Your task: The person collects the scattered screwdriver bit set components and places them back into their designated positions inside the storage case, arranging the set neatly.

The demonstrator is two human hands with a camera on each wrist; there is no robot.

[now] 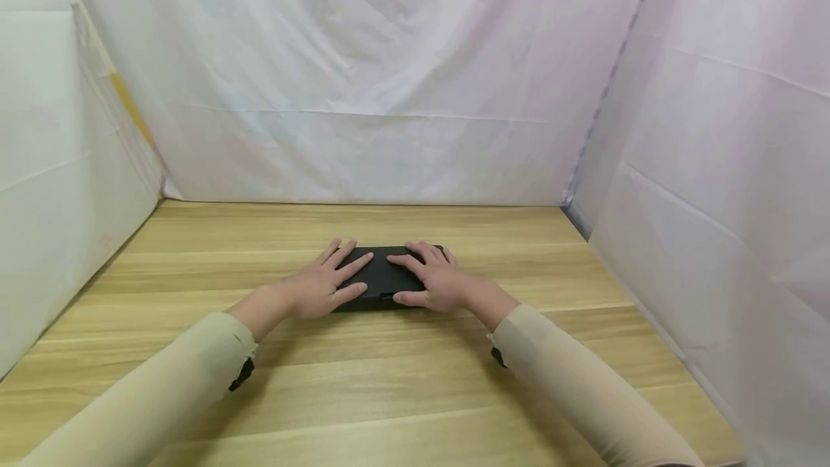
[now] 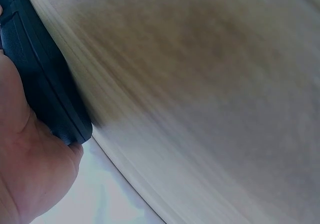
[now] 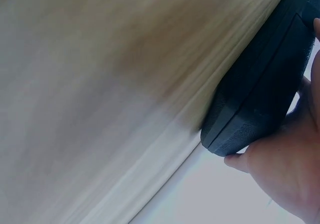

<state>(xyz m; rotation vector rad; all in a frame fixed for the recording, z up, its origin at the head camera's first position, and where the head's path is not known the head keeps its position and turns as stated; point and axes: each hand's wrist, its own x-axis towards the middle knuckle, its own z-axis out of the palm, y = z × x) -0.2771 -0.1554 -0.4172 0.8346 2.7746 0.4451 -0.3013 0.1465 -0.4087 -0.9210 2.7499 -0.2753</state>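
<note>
A closed black hard case (image 1: 384,278) lies flat on the wooden table, its long side toward me. Across its left part my left hand (image 1: 318,288) rests with fingers spread and nearly straight, the thumb along the front edge. My right hand (image 1: 442,287) lies over the right part, fingers spread, its thumb near a latch at the front middle. In the left wrist view, the case's seamed side (image 2: 47,73) shows beside the palm (image 2: 37,171). The right wrist view has the other end of the case (image 3: 255,83) under the right hand (image 3: 287,171).
The wood-grain table (image 1: 363,395) spreads around the case. White cloth hangs behind it (image 1: 363,92) and along the left side (image 1: 45,143) and right side (image 1: 726,186). Dark wrist straps show under both sleeves.
</note>
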